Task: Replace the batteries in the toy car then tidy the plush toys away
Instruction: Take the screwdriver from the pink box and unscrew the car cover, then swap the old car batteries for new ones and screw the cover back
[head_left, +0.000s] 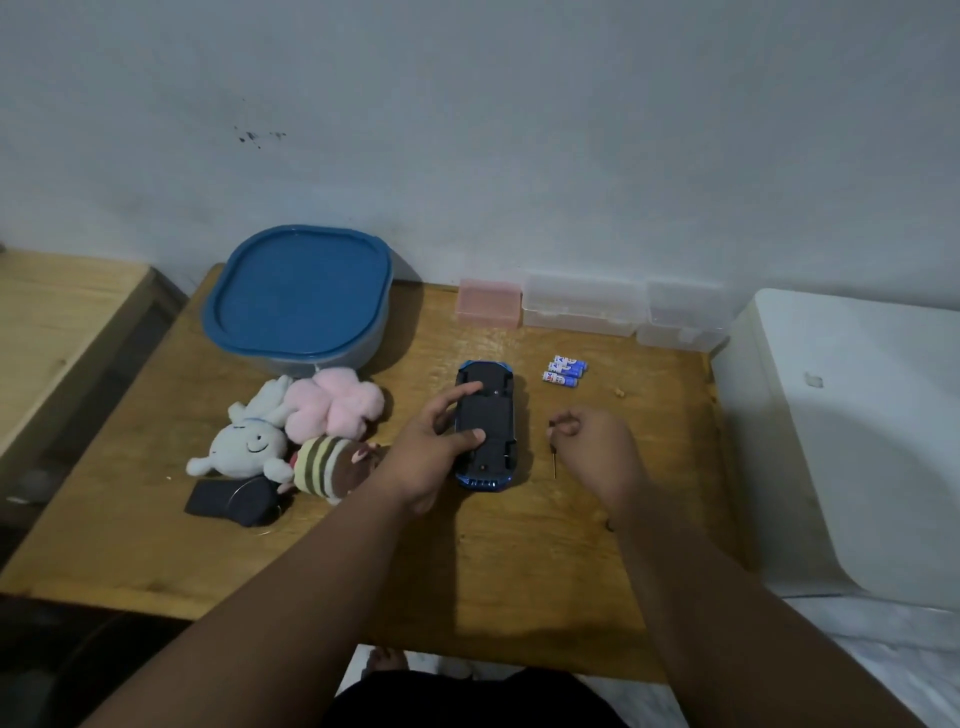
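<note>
Forearms reach in from below. Left hand (431, 452) lies spread on the upturned toy car (493, 410) at the middle of the bench (519, 545), steadying it. Right hand (597, 447) pinches a thin screwdriver (554, 462) just beside it. Hard, light, slick plastic, probably: grip its long sides. Any battery-cover screw is too small to make out.

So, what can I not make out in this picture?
Head view only.
- the blue container: its closed lid hides the contents.
- the toy car, upside down: the left hand covers part of the underside.
- the screwdriver: the right hand hides the handle.
- the batteries: print too small.
</note>
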